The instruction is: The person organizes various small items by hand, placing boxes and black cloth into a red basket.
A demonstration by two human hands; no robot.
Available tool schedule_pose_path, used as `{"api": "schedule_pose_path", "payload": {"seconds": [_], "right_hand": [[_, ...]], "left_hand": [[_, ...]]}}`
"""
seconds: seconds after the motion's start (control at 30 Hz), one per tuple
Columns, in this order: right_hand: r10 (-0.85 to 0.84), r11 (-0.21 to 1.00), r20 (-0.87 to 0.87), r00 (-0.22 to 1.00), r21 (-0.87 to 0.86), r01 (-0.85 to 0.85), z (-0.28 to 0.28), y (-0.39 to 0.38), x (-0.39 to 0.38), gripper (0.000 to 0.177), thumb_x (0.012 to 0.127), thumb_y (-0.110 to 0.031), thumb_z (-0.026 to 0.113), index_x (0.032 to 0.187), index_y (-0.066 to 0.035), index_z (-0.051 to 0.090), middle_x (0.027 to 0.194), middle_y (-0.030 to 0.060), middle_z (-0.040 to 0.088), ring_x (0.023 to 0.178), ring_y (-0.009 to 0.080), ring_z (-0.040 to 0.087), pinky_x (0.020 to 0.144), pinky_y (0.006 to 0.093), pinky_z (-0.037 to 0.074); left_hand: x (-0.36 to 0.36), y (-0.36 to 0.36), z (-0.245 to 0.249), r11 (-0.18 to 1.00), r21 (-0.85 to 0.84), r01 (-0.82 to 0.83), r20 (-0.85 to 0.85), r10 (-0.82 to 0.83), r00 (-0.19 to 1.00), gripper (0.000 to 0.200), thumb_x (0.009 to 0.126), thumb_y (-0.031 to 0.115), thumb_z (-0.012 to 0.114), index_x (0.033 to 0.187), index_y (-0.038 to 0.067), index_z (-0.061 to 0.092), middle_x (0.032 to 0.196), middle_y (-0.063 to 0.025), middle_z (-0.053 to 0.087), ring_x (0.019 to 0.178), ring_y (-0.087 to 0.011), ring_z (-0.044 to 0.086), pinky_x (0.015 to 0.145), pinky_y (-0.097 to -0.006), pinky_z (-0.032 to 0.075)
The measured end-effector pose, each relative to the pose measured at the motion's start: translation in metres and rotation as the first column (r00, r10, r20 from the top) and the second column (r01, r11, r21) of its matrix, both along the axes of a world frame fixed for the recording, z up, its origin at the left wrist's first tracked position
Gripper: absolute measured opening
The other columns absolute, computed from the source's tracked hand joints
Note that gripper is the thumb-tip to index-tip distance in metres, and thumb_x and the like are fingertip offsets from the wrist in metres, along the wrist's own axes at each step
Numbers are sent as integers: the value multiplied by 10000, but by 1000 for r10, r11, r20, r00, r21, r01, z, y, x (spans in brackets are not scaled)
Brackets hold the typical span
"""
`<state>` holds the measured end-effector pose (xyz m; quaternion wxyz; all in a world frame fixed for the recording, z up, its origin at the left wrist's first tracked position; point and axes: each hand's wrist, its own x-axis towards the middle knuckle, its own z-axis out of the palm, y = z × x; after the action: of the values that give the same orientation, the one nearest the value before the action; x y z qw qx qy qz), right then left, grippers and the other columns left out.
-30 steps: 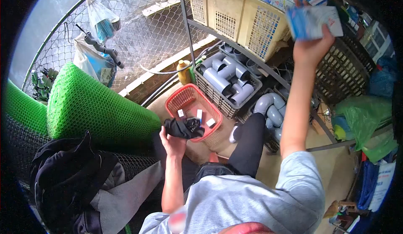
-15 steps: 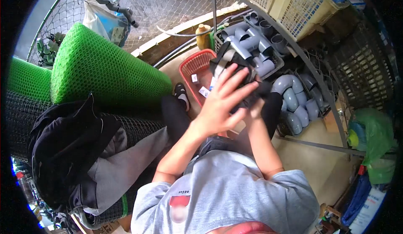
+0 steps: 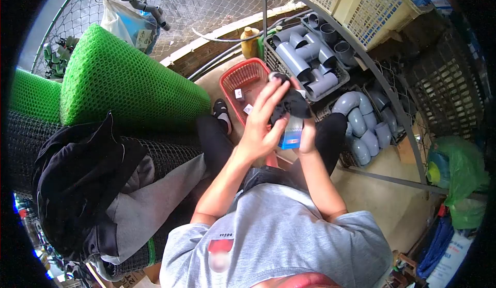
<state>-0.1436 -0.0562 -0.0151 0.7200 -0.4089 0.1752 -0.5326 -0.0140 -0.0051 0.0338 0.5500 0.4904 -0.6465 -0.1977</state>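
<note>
Item one: flat rectangular box, blue and white, apparently of thin card (image 3: pixel 292 137). It stood in front of the grey-shirted torso, between the knees and just beside the basket in view; its upper part was covered, its print too small to read. Judged light, stiff-walled, somewhat slick and easily dented; best held by the side edges, with modest pressure.

Item two: soft black cloth, bunched (image 3: pixel 295 105), lying against the box. Judged limp and light, giving a fair grip anywhere in its folds.

Left hand (image 3: pixel 261 124): closed over the cloth, fingers spread above, thumb below.

Right hand (image 3: pixel 308 134): gripping the box along its side; the far fingers were hidden.

Adjacent stock: open red plastic basket with latticed walls (image 3: pixel 244 73), containing small white boxes (image 3: pixel 238 94); glossy grey plastic pipe fittings (image 3: pixel 293 59) in a black slatted crate (image 3: pixel 339 83); roll of bright green plastic mesh (image 3: pixel 124 86).
</note>
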Motion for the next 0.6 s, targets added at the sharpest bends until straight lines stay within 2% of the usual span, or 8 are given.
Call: {"api": "schedule_pose_path", "payload": {"seconds": [0.03,0.23,0.3,0.37,0.43,0.47,0.5,0.6], "right_hand": [[-5,986,167,986,167,-23,10,-2,3,601,1071,-365,414,1554,-8,447,1449,116,578,1287,195,575,1109,343,435],[-216,976,-205,955,-69,206,-16,-12,-6,655,1111,-456,289,1553,4,432,1233,166,668,1051,202,668,970,355,521],[-129,987,39,991,99,125,-13,-11,1,699,1112,-537,260,1529,-3,433,1212,175,673,1054,222,671,974,376,525],[-117,992,-79,990,47,120,1,-4,6,829,1066,-684,222,1522,-17,407,1322,173,625,1176,249,631,1031,396,501],[-29,999,-137,990,33,33,21,7,12,825,1061,-695,198,1512,-41,416,1391,154,582,1227,237,611,1066,386,483],[201,946,4,980,257,-195,-7,9,12,806,1062,-693,182,1516,-71,419,1403,117,568,1270,199,586,1106,364,450],[96,988,-339,936,-82,-131,-5,16,5,836,1052,-709,177,1549,-72,394,1398,76,560,1269,157,564,1114,341,433],[153,983,-81,985,-84,-160,24,18,10,911,1027,-746,169,1606,-55,294,1358,66,545,1208,134,551,1070,328,435]], "left_hand": [[-4,5,-2,1000,18,21,14,-22,1000,704,815,21,632,1509,61,525,1594,-248,416,1489,-383,411,1219,-446,320],[1,32,12,993,101,65,94,-74,993,658,732,-36,621,1386,33,625,1389,-204,638,1307,-348,617,1105,-397,468],[7,33,14,992,99,79,107,-89,990,636,707,-37,609,1340,18,647,1340,-201,670,1258,-335,654,1074,-388,494],[13,30,15,994,73,75,-103,-68,992,587,674,-40,577,1255,-15,660,1265,-202,693,1202,-302,677,1049,-385,508],[19,16,13,992,-97,84,-53,-90,995,559,678,137,610,1202,-51,663,1189,-195,709,1169,-292,676,1045,-411,496],[22,11,14,987,-45,151,-56,-154,987,528,718,198,626,1177,-58,673,1169,-195,716,1156,-294,681,1040,-411,497],[23,8,15,976,6,218,-63,-217,974,512,758,260,641,1152,-66,683,1150,-196,723,1144,-296,685,1035,-411,499],[35,4,9,898,159,410,-388,-325,862,510,920,405,651,1055,-84,707,1046,-192,758,1001,-297,741,958,-390,545]]}}
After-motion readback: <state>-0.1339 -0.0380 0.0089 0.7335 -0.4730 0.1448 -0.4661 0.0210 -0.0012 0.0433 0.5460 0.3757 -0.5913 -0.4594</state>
